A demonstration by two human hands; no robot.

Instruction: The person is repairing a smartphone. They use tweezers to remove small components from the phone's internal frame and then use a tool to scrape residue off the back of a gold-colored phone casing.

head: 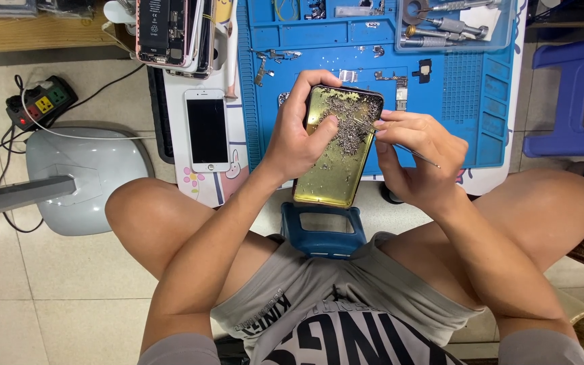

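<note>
The left hand (297, 132) grips a shallow gold-coloured tin tray (336, 172) by its left edge and top corner, thumb and a fingertip pressing into the heap of tiny metal screws (347, 122) piled in its upper half. The right hand (417, 152) is pinched shut on a thin pair of tweezers (422, 157), the tips meeting the screws at the tray's right rim (the tool's back end pokes out past the knuckles). The tray is held tilted over the near edge of the tabletop, above the person's knees and a blue stool (322, 233) between them. Behind the hands lies a blue repair mat (468, 101) scattered with small phone parts, with a clear box of screwdrivers (451, 27) at its far right. To the left of the mat a white smartphone (207, 130) lies face up, and beyond it a stack of opened phones (170, 34). On the floor at the far left sit a power strip (42, 103) and a grey fan base (86, 176).
</note>
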